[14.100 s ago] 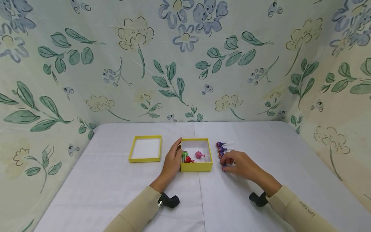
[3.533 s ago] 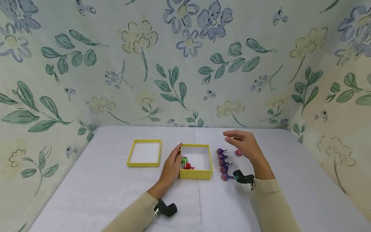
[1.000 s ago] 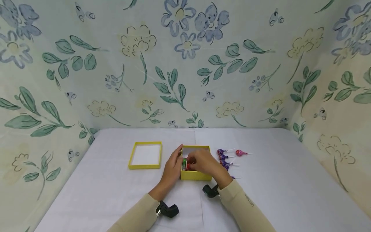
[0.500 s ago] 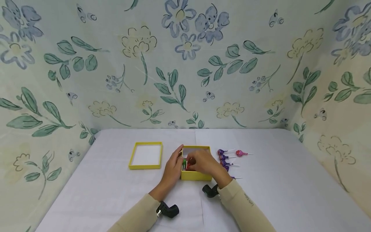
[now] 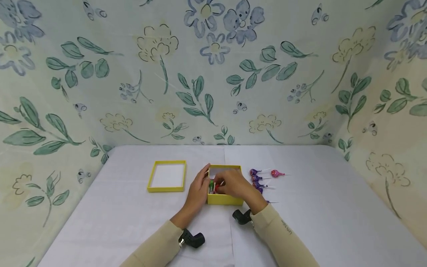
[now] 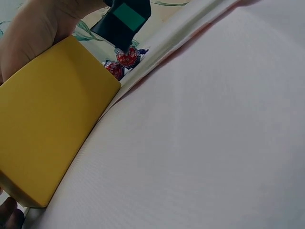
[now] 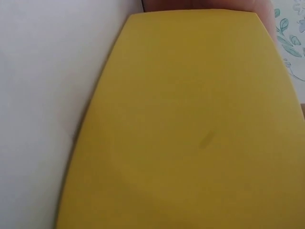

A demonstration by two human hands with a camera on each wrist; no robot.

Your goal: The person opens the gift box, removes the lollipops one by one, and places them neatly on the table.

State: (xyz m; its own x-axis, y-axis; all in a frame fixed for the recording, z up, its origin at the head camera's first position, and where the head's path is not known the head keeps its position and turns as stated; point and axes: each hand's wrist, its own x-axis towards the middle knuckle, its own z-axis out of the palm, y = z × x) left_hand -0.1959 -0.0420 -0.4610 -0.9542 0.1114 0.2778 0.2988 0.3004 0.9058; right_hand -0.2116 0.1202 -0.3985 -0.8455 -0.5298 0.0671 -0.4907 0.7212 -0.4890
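In the head view, an open yellow cardboard box [image 5: 225, 200] is set on a white tablecloth [image 5: 116, 207]. Its left wall is steadied by the left hand [image 5: 197, 191], whose fingers are laid fairly straight along the outside. The right hand [image 5: 233, 182] is lowered into the box, its fingers bent, and a red-wrapped lollipop [image 5: 217, 187] is pinched at the fingertips in the front left corner. A green-wrapped candy [image 5: 211, 187] is seen just beside it, against the left wall. To the right of the box, purple-wrapped lollipops [image 5: 256, 178] are lined up in a column, sticks pointed right, the nearest partly covered by the right forearm. A pink lollipop [image 5: 275, 173] is placed to the right of the farthest one. Well left of the box, a shallow yellow lid [image 5: 165, 189] is laid with its white inside facing up.

In the left wrist view, the front wall of the box is shown at a slant; two of the purple-wrapped lollipops are glimpsed beyond it, below a black wrist camera [image 6: 126, 19].

In the right wrist view, most of the picture is filled by the yellow front wall, marked by a small dark smudge [image 7: 208, 139].
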